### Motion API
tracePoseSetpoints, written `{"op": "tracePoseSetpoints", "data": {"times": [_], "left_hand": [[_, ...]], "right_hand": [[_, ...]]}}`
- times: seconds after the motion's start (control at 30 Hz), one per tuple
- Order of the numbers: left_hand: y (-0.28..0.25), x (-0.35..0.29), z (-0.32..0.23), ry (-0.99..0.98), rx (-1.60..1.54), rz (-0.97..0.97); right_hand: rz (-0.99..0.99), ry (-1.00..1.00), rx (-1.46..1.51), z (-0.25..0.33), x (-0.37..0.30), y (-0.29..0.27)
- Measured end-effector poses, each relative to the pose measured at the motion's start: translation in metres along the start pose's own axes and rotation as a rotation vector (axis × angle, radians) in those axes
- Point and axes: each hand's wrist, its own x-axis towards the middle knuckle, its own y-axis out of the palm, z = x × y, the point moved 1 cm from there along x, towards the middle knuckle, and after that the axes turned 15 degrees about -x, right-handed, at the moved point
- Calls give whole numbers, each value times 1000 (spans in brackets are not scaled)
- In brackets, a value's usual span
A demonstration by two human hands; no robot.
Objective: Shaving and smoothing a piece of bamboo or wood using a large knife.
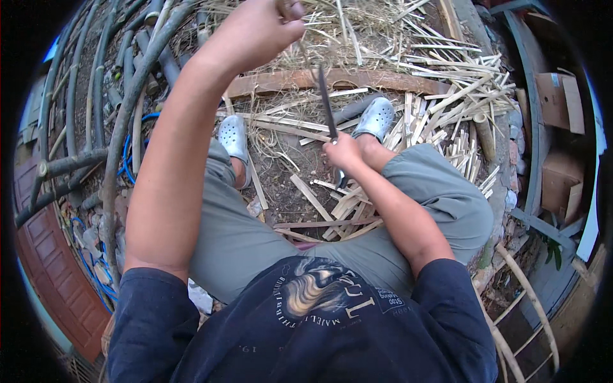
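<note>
My right hand (343, 153) is closed round a knife between my knees. Its long dark blade (326, 102) points up and away, and a shiny part shows below the fist. Raised at the far edge of the view, my left hand (271, 25) has its fingers closed in a pinch. Thin pale strands show just below that hand, but what it grips is partly cut off and cannot be made out. Split bamboo strips (311, 196) lie on the ground below the knife hand, between my legs.
A curved wooden plank (345, 80) lies crosswise beyond my feet. More bamboo strips (447, 102) are heaped at the right, with shavings at the far side. Long poles (137, 96) and a blue hose (129, 150) are at the left. Cardboard boxes (554, 102) sit on shelving at the right.
</note>
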Motion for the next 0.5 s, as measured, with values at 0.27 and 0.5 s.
{"op": "tracePoseSetpoints", "data": {"times": [0.27,0.5], "left_hand": [[5,12,19,97,9,11],[1,14,27,203,-19,9]], "right_hand": [[-326,-94,21,3,-9,3],[-248,-54,0,0,6,-2]]}}
